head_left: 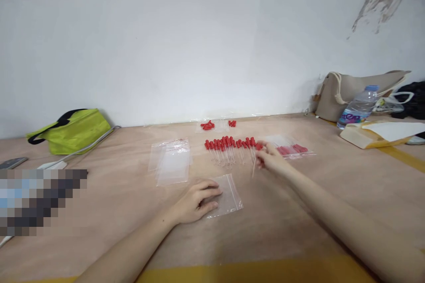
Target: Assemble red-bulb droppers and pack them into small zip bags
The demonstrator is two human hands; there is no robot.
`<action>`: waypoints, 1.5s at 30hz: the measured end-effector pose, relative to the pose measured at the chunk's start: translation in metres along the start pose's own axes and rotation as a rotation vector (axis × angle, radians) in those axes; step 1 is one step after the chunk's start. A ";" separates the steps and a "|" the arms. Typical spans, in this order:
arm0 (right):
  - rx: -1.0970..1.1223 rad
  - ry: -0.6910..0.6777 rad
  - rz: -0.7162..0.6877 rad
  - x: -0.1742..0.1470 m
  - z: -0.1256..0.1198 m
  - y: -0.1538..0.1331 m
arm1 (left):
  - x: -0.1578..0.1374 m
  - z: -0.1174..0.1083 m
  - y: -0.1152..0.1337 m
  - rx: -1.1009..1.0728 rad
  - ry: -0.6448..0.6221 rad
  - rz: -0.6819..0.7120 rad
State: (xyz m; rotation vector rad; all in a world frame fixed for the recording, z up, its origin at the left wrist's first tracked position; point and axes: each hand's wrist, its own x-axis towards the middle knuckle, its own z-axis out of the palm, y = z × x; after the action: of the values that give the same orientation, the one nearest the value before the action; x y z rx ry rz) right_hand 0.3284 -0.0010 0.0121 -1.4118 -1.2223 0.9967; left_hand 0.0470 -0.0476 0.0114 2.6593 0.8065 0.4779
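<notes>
My left hand [195,201] lies on the table with its fingers stretched out and apart, their tips on the left part of a clear zip bag [229,194]. In my right hand [272,159], thumb and fingers pinch a dropper [254,169] with a red bulb and a thin clear stem, pointing down. Just left of that hand, a row of red-bulbed droppers [227,142] lies side by side, stems towards me. Right behind my right hand is a clear bag [292,150] with several red-ended pieces inside.
Several flat clear bags [174,163] overlap at left centre. Small red pieces [208,125] lie near the wall. At left are a lime-green pouch [78,130] and a cable; at right stand a water bottle [358,106], a beige bag [332,97] and a paper envelope [361,136].
</notes>
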 end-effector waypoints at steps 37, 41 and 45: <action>0.282 -0.672 -0.050 -0.055 0.032 0.024 | 0.002 -0.003 -0.004 -0.037 -0.059 0.061; 0.205 -0.570 -0.041 -0.053 0.023 0.020 | 0.000 -0.006 -0.012 -0.064 -0.045 0.069; 0.062 -0.670 -0.107 -0.052 0.010 0.014 | -0.001 -0.006 -0.016 -0.056 -0.070 0.070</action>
State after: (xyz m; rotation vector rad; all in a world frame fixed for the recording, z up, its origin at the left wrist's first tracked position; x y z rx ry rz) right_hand 0.3132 -0.0509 -0.0046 -0.9698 -1.7044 1.4790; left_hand 0.0361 -0.0347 0.0108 2.6434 0.6718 0.4158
